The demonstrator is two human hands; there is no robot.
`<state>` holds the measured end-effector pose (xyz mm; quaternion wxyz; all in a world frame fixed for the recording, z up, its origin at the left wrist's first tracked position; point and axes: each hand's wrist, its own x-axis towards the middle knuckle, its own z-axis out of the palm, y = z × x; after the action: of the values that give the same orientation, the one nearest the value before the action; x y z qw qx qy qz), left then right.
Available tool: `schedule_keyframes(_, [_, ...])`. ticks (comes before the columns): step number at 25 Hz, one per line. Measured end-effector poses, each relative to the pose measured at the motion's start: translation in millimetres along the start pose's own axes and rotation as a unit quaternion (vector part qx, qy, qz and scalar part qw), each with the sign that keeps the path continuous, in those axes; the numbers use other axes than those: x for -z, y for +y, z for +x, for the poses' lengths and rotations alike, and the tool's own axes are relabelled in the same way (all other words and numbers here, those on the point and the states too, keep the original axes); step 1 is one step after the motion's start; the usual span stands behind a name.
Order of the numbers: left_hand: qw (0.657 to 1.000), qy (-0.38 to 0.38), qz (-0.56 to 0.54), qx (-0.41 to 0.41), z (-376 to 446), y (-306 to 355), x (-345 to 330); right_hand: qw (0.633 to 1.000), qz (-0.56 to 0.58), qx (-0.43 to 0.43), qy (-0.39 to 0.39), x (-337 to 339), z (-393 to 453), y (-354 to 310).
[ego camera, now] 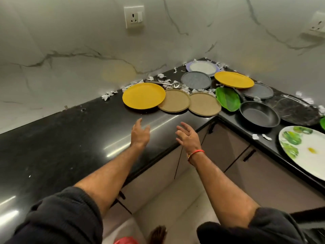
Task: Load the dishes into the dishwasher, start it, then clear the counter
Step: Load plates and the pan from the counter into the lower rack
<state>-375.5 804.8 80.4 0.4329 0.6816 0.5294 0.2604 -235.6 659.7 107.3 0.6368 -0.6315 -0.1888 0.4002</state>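
Dishes crowd the corner of a black counter. Nearest me lie a yellow plate and two tan plates. Behind them are a steel ladle, a grey plate, a white and lilac plate, a second yellow plate and a green leaf-shaped plate. A black frying pan sits on the right run. My left hand and right hand hover over the counter's front edge, fingers spread, holding nothing, short of the plates.
Torn bits of white paper litter the counter around the dishes. A dark marbled platter, another grey plate and a large white platter with green leaf print lie on the right. Cabinet doors stand below; a wall socket above.
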Motion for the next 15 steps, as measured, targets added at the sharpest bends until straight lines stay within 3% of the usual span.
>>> schedule_keyframes(2, [0.989,-0.001,-0.109,0.102,51.4,1.3,1.8,0.998,0.043,-0.037,-0.005,-24.8,28.3,-6.7])
schedule_keyframes(6, [0.915,-0.009,-0.318,0.248,123.4,16.3,-1.8,0.992,0.094,-0.080,0.001,-56.5,80.2,-4.5])
schedule_keyframes(10, [0.877,-0.032,-0.334,0.343,171.1,15.9,-6.0,0.989,0.106,-0.098,0.016,-62.5,110.7,-1.6])
schedule_keyframes(15, [0.887,-0.030,-0.291,0.357,202.0,8.8,-17.9,0.989,0.099,-0.103,0.034,-43.2,130.0,1.8])
